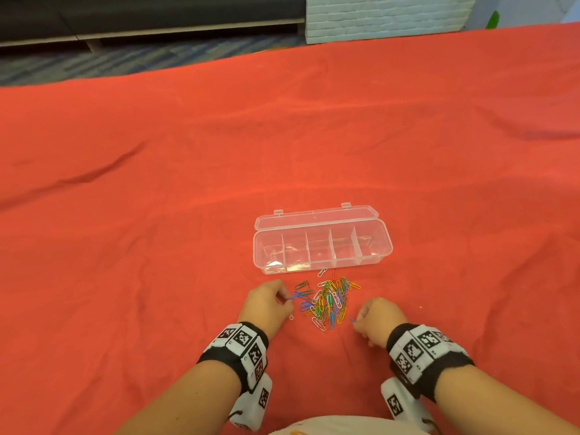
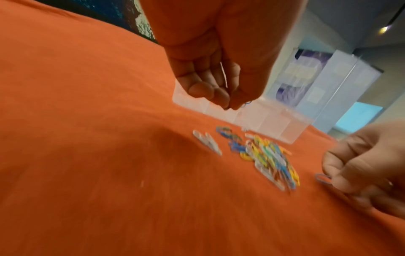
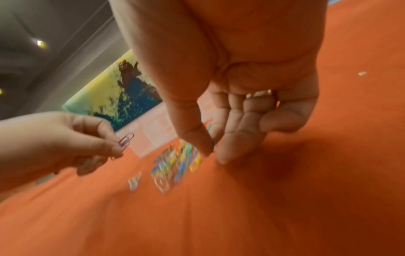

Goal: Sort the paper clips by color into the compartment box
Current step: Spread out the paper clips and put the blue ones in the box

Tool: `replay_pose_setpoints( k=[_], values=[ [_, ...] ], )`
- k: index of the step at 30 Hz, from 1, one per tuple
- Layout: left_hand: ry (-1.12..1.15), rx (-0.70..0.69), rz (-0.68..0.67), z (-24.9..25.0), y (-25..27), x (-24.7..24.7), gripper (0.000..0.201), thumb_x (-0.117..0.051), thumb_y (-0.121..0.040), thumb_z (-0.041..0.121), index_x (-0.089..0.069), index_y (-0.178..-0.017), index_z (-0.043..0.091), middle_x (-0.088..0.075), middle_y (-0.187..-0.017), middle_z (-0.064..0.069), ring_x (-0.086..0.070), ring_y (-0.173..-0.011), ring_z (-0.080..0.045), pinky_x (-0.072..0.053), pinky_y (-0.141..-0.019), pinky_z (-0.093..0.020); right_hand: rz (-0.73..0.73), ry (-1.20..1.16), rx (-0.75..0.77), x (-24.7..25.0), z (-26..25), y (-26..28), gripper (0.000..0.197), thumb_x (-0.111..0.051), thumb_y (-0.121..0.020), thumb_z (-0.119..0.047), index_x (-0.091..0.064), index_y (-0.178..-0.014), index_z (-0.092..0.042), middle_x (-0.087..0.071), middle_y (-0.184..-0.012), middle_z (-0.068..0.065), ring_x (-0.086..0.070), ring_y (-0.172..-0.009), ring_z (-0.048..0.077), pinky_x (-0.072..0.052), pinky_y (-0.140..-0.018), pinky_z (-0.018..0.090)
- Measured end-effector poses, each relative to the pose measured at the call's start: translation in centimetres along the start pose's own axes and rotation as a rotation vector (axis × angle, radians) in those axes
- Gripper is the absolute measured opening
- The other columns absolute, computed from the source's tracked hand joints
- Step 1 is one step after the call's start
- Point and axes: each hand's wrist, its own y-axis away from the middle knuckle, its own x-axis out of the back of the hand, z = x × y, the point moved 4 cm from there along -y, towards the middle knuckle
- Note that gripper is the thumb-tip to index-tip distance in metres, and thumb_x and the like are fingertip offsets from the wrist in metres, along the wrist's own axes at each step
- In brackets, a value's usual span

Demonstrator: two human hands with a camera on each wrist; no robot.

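A heap of colored paper clips (image 1: pixel 328 304) lies on the red cloth just in front of a clear compartment box (image 1: pixel 320 249), whose lid is folded back and whose compartments look bare. My left hand (image 1: pixel 270 304) is at the heap's left edge and pinches a blue paper clip (image 1: pixel 295 297), the same clip (image 3: pixel 126 139) showing in the right wrist view. At the heap's right edge my right hand (image 1: pixel 378 318) pinches another blue clip (image 1: pixel 352 320) between thumb and forefinger, that clip (image 2: pixel 323 178) also showing in the left wrist view.
A red cloth (image 1: pixel 157 183) covers the whole table, with folds at the left. One white clip (image 1: pixel 291 317) lies apart beside my left hand. A small pale speck (image 1: pixel 420 307) lies to the right. Beyond the far edge are a carpeted floor and a white brick wall.
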Motion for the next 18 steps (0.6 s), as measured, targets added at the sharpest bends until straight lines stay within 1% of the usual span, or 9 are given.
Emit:
replay_pose_setpoints(
  k=[2,4,7,9,11,13,14,16,18],
  values=[
    [0.024,-0.029,0.059,0.5,-0.3,1.5,0.022,-0.067,-0.073,0.013,-0.054,-0.062,0.028,-0.054,-0.06,0.013,-0.049,-0.056,0.003,-0.034,-0.051,-0.005,-0.069,-0.081,0.093,0.9,-1.3,0.2,0.026,-0.058,-0.082,-0.008,-0.052,-0.059,-0.019,-0.057,-0.052,-0.004,-0.055,-0.039,0.007,-0.043,-0.046,0.016],
    [0.064,-0.047,0.135,1.0,-0.8,3.3,0.018,-0.067,-0.073,0.011,-0.057,-0.066,0.024,-0.054,-0.058,0.013,-0.048,-0.055,0.003,-0.035,-0.053,-0.008,-0.039,-0.162,0.199,2.4,-3.4,0.5,0.024,-0.061,-0.081,-0.005,-0.057,-0.063,-0.02,-0.059,-0.05,-0.006,-0.054,-0.034,0.001,-0.038,-0.041,0.012],
    [0.09,-0.037,0.245,1.5,-2.2,5.9,0.011,-0.068,-0.075,0.014,-0.06,-0.07,0.02,-0.055,-0.06,0.013,-0.049,-0.055,0.001,-0.037,-0.055,-0.016,0.058,-0.249,0.302,4.3,-7.3,0.8,0.017,-0.065,-0.084,-0.013,-0.061,-0.069,-0.023,-0.061,-0.056,-0.006,-0.053,-0.037,-0.002,-0.043,-0.045,0.013],
    [0.097,-0.007,0.271,1.4,-3.4,7.1,0.006,-0.068,-0.076,0.014,-0.063,-0.077,0.017,-0.057,-0.062,0.012,-0.05,-0.056,-0.004,-0.037,-0.054,-0.018,0.117,-0.277,0.348,4.7,-9.9,0.8,0.008,-0.065,-0.086,-0.017,-0.064,-0.077,-0.019,-0.059,-0.057,-0.007,-0.053,-0.044,0.002,-0.042,-0.047,0.015],
    [0.066,0.057,0.242,1.2,-4.4,7.7,0.009,-0.064,-0.076,0.009,-0.065,-0.083,0.015,-0.06,-0.067,0.006,-0.053,-0.061,-0.012,-0.037,-0.052,-0.016,0.166,-0.237,0.382,4.5,-12.3,0.5,0.005,-0.064,-0.086,-0.016,-0.068,-0.084,-0.014,-0.062,-0.066,-0.003,-0.055,-0.056,0.01,-0.045,-0.056,0.021],
    [0.024,0.117,0.196,0.9,-5.2,7.9,0.011,-0.062,-0.077,0.006,-0.067,-0.084,0.013,-0.063,-0.073,0.0,-0.055,-0.066,-0.016,-0.038,-0.052,-0.02,0.189,-0.16,0.384,3.8,-14.3,-0.1,0.012,-0.062,-0.086,-0.014,-0.071,-0.09,-0.007,-0.07,-0.083,0.008,-0.062,-0.075,0.02,-0.049,-0.071,0.028],
    [0.004,0.138,0.177,0.8,-5.5,7.9,0.01,-0.062,-0.077,0.006,-0.068,-0.083,0.012,-0.065,-0.075,-0.003,-0.056,-0.067,-0.017,-0.04,-0.056,-0.021,0.19,-0.14,0.371,3.4,-15.1,-0.5,0.015,-0.06,-0.087,-0.013,-0.071,-0.092,-0.005,-0.072,-0.089,0.012,-0.065,-0.082,0.024,-0.05,-0.076,0.03],
    [-0.024,0.154,0.146,0.7,-6.1,7.8,0.009,-0.063,-0.078,0.008,-0.07,-0.081,0.012,-0.07,-0.081,-0.007,-0.059,-0.07,-0.019,-0.044,-0.062,-0.024,0.186,-0.15,0.328,2.7,-16.0,-1.3,0.018,-0.057,-0.089,-0.014,-0.072,-0.094,-0.004,-0.073,-0.092,0.017,-0.068,-0.089,0.03,-0.054,-0.08,0.033],
    [-0.061,0.136,0.112,0.8,-6.6,7.5,0.009,-0.062,-0.078,0.008,-0.07,-0.079,0.013,-0.072,-0.085,-0.008,-0.064,-0.076,-0.023,-0.049,-0.067,-0.027,0.186,-0.162,0.276,2.2,-16.4,-2.2,0.019,-0.056,-0.09,-0.016,-0.073,-0.091,-0.007,-0.073,-0.09,0.016,-0.068,-0.089,0.031,-0.054,-0.078,0.033]
  ],
)
